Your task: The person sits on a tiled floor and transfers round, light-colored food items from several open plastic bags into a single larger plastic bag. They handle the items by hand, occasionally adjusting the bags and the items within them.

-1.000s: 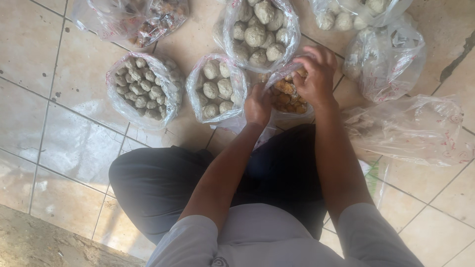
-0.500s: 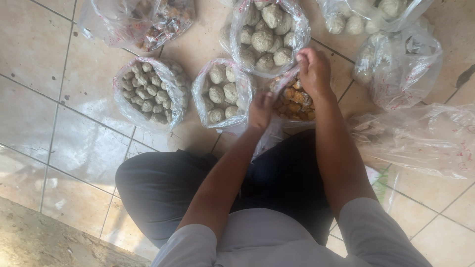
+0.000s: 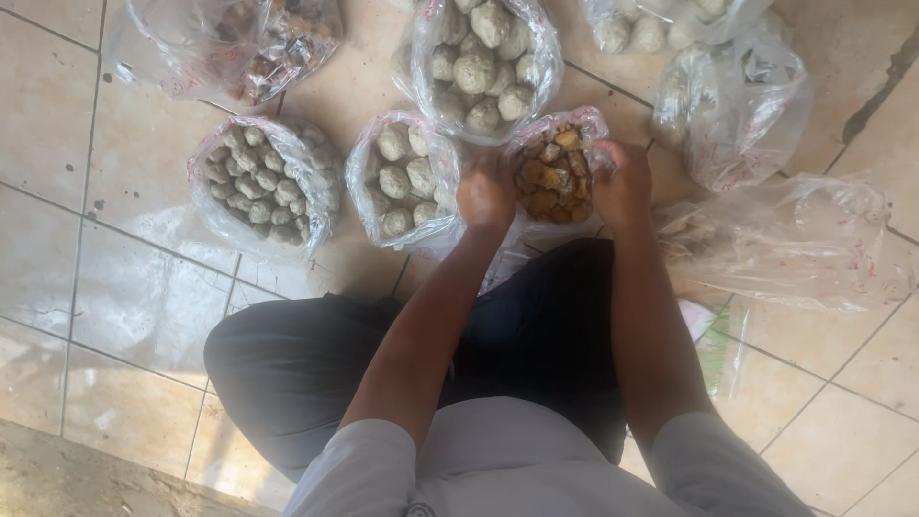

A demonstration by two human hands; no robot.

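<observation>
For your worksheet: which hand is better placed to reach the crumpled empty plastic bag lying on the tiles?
Right. The right hand grips the brown-pieces bag on the side next to the empty bag; the left hand would probably have to cross over.

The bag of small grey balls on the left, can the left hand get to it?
Probably yes. The bag of small grey balls lies open on the floor with nothing over it, but the left hand now grips the bag of brown pieces.

top bags [image 3: 661,24] cut off by upper edge | fingertips of left hand [image 3: 486,191] and right hand [image 3: 622,182] hidden in brown-chunk bag [image 3: 553,172] | empty bag [image 3: 785,239] contents unclear
</observation>
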